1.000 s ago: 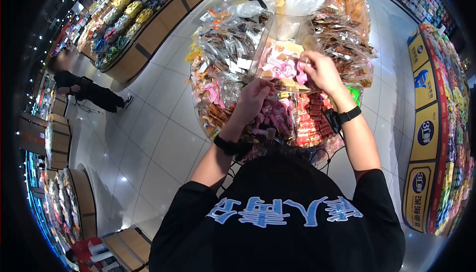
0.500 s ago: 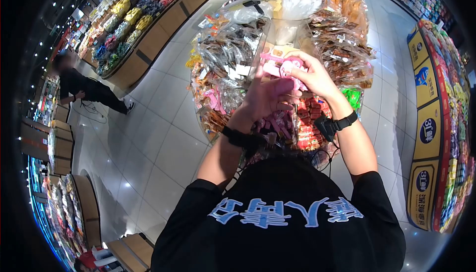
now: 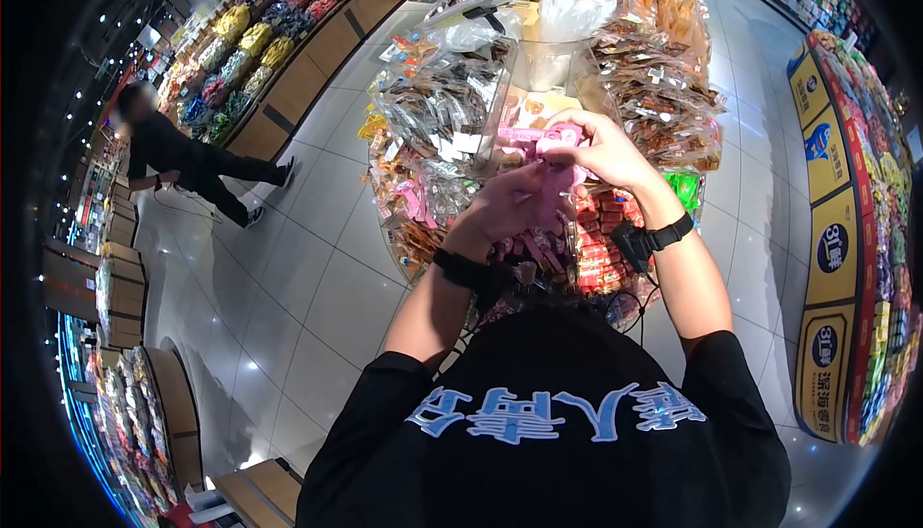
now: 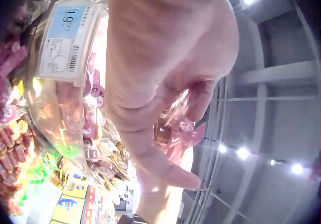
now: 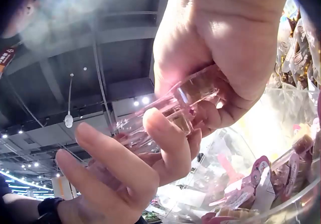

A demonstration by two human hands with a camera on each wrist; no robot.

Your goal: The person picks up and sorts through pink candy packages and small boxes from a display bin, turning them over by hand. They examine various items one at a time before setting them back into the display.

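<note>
Both hands meet over a clear bin [image 5: 296, 200] at the near side of the display. Between them are small pink see-through packets [image 5: 198, 88], with brownish contents showing through the plastic. My right hand [image 3: 608, 150] grips the packets from the right, its fingers curled round them in the right wrist view. From the left, my left hand [image 3: 505, 203] holds their lower end, fingers bent over the plastic. More pink-labelled packets [image 5: 251, 186] lie in the bin below. How many packets are held, I cannot tell.
A price tag [image 4: 65, 43] hangs on the bin front. Bagged snacks [image 3: 659, 76] and dark packets [image 3: 423, 95] flank the bin; red-wrapped sweets [image 3: 601, 239] lie nearer me. White plastic bags [image 3: 577, 13] stand behind. A person in black [image 3: 197, 163] is on the left aisle.
The right hand has lifted pink packets out of the bin toward me. My left hand has come up to hold them too. The person at left has stepped to the right.
</note>
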